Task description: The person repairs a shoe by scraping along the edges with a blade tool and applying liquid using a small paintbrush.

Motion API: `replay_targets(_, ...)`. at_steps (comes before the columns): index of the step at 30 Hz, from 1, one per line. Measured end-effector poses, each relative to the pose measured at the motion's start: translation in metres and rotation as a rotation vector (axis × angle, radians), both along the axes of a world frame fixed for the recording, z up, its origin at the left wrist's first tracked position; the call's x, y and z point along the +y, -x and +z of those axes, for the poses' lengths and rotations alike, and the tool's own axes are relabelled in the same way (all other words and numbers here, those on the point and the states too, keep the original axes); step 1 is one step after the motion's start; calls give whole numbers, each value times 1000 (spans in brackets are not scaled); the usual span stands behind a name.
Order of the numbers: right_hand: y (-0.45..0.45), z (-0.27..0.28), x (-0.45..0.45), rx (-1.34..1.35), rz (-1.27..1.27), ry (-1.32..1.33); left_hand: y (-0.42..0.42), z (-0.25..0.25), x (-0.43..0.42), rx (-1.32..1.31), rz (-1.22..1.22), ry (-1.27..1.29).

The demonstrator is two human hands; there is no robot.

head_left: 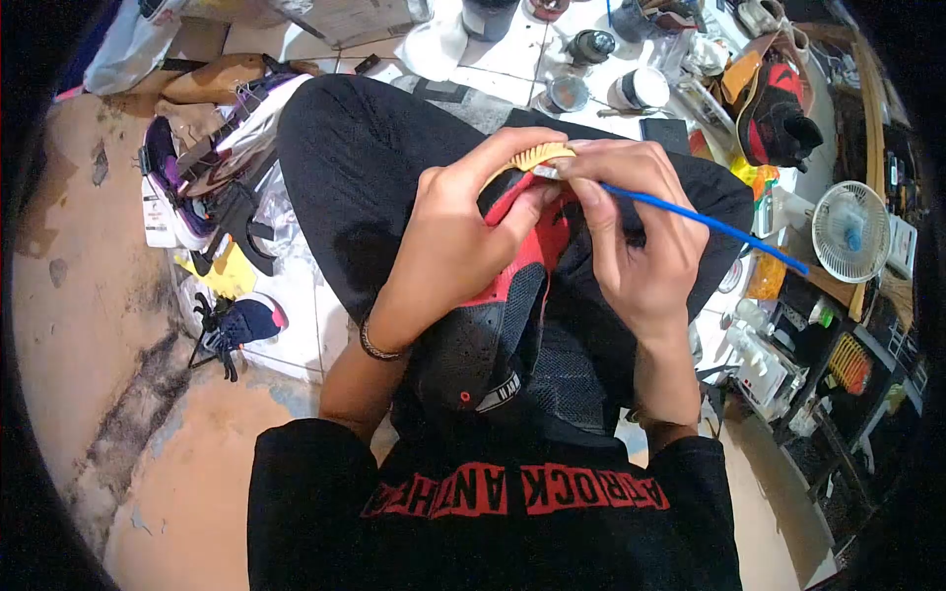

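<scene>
A red and black sneaker (471, 345) rests in my lap, heel toward me and toe pointing away. My left hand (451, 227) is closed round its front part, with the thumb on the red upper and the fingers along the yellow ridged sole edge (540, 156). In my right hand (645, 231) I pinch a slim blue-handled brush (714, 225). Its pale tip end lies against the gap between the yellow sole edge and the upper at the toe. The bristles are too small to make out.
On the floor ahead stand a white tub (644, 89), a glass jar (567, 94) and a dark jar (591, 46). To my left lie a purple shoe (163, 163) and a navy shoe (248, 323). At right are a black-red shoe (778, 118), a small fan (849, 231) and a cluttered rack.
</scene>
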State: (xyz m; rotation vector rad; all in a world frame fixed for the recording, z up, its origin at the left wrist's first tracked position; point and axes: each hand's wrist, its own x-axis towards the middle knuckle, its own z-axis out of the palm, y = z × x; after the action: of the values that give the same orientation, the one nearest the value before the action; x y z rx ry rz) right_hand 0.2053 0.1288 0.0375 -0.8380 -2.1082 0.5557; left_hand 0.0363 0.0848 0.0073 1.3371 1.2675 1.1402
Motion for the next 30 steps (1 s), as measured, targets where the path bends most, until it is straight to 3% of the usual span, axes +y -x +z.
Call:
replay_targets(3, 1, 1, -4, 60, -84, 130, 3, 2, 1, 60, -6, 19)
replay_targets(11, -4, -7, -13, 175, -107, 101, 0, 11, -1, 10, 2, 52)
replay_targets(18, 0, 5, -6, 6, -29, 17, -2, 5, -1, 46, 4, 9)
replay_targets(26, -6, 12, -9, -3, -182, 193, -1, 8, -1, -2, -2, 43)
replay_targets(30, -4, -6, -17, 217, -170, 159, -1, 7, -2, 50, -17, 10)
